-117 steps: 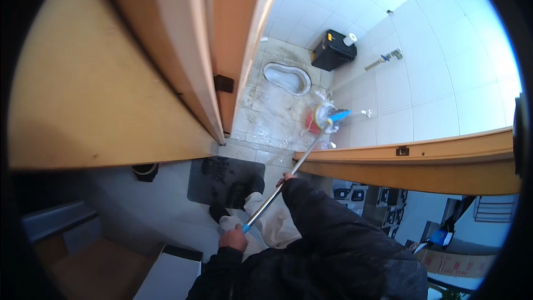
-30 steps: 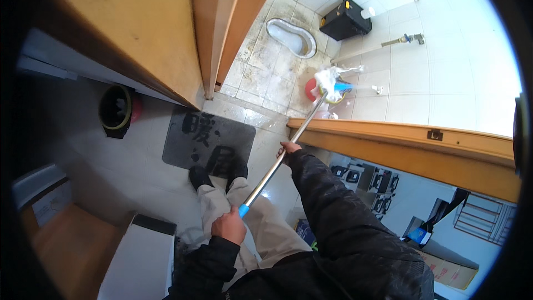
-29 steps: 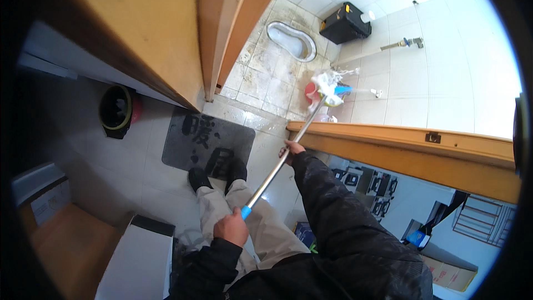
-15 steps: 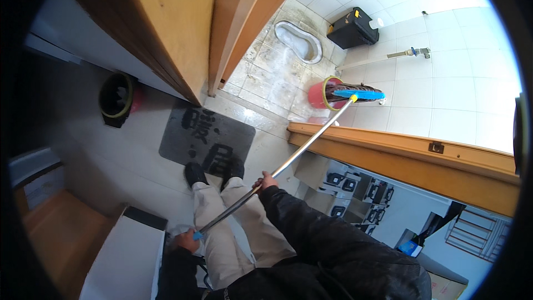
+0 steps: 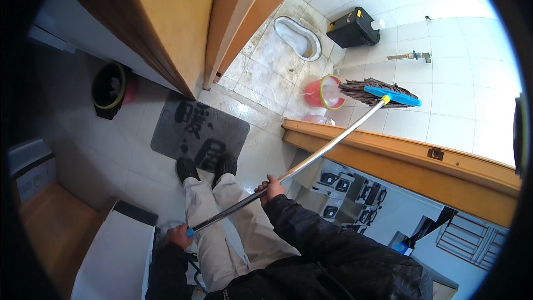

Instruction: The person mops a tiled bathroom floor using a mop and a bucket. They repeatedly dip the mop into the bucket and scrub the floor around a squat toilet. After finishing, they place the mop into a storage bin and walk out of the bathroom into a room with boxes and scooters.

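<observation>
With both hands I hold a mop with a long silver pole. My left hand is closed round the blue end of the pole, low by my left leg. Farther up the pole, my right hand is wrapped round it in front of my right thigh. The mop's blue head, with its dark brown strands, is raised to the right of a red bucket. The bucket has a yellow-green rim and whitish, foamy-looking contents. The strands reach close to that rim; whether they touch it, I cannot tell.
A squat toilet and a black bin are at the far wall, near a wall tap. The wooden door frame crosses below the pole. A grey mat lies before my feet; another bin stands left.
The mop head has moved right and up, out of the bucket, whose foamy contents now show. Both hands keep their grip on the pole.
</observation>
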A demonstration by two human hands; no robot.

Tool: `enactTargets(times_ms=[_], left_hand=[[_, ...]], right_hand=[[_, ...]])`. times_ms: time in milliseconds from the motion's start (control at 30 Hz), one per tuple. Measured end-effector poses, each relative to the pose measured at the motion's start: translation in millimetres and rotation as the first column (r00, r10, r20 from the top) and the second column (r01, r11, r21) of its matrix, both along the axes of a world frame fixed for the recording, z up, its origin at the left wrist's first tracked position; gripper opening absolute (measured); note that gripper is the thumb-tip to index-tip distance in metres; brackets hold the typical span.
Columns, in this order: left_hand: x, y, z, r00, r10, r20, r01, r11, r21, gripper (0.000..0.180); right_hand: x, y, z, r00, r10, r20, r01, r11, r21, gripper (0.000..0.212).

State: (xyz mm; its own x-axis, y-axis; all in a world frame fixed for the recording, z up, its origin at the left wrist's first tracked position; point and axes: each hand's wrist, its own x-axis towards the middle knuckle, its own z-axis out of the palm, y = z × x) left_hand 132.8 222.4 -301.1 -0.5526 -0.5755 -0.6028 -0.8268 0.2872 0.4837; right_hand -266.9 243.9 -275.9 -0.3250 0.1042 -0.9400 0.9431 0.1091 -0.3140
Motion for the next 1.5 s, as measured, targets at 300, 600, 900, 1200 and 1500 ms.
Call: enactTargets(times_ms=[300,600,900,1200,1500], left_hand=[[-23.8,-1.7,-0.6,0.996,-0.016,0.089,0.003,0.99,0.143,0.024],[-142.2,9.7,103.6,0.976,0.036,0.216,-0.088,0.968,0.236,0.022],[-108.2,7.9,57.0,0.975,0.022,0.223,-0.076,0.969,0.235,0.023],[-4.3,-1.3,-3.5,0.995,0.097,-0.024,-0.096,0.995,0.026,0.02],[6.8,27.9,-23.4,0.993,0.078,-0.09,-0.077,0.997,0.014,0.044]], right_hand=[[-25.1,6.7,-72.2,0.998,0.036,-0.042,-0.034,0.999,0.039,0.023],[-112.9,26.3,-159.5,0.931,0.347,-0.112,-0.332,0.934,0.131,0.013],[-100.7,19.5,-139.2,0.97,0.243,-0.009,-0.24,0.963,0.119,0.013],[-6.1,5.1,-31.7,1.0,0.005,0.011,-0.005,0.999,-0.052,0.014],[0.8,10.7,31.6,0.999,0.032,-0.008,-0.032,0.995,-0.092,0.012]])
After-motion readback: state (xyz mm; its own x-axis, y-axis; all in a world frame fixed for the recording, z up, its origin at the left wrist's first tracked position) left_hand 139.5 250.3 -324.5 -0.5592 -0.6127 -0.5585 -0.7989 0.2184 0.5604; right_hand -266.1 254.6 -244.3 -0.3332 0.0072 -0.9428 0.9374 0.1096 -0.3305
